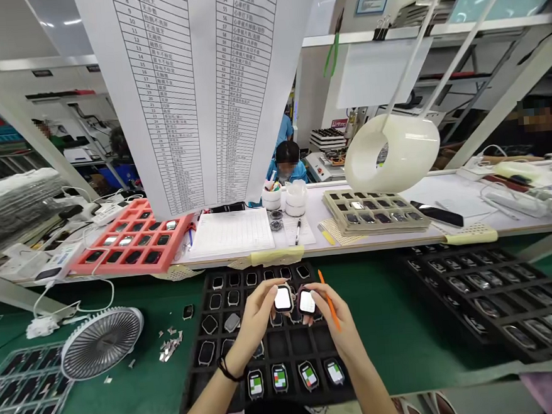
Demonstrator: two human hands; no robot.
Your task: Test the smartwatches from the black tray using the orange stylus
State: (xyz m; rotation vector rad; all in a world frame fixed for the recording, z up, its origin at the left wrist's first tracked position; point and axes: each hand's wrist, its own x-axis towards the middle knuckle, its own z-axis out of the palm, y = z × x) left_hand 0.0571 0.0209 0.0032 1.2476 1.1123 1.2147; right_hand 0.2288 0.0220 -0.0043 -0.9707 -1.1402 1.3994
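Note:
Over a black foam tray (276,344) my left hand (260,309) pinches a smartwatch (283,298) without a strap, its screen lit white. Close beside it, my right hand (338,319) grips a second smartwatch (306,301), dark-cased and also lit white. A thin orange stick (330,301) is tucked among the fingers of that same hand. Several watches sit in the tray compartments, most with dark screens. In the front row, one watch (279,378) shows green, red and white blocks, and another (335,372) is mostly white with some green.
A grey fan (102,343) and small silvery scraps (171,347) lie left on the green mat. Stacked black trays (481,300) of watches stand right. On the shelf are a pink tray (166,255), a beige tray (376,222) and papers (230,232). A printed sheet (197,99) hangs ahead.

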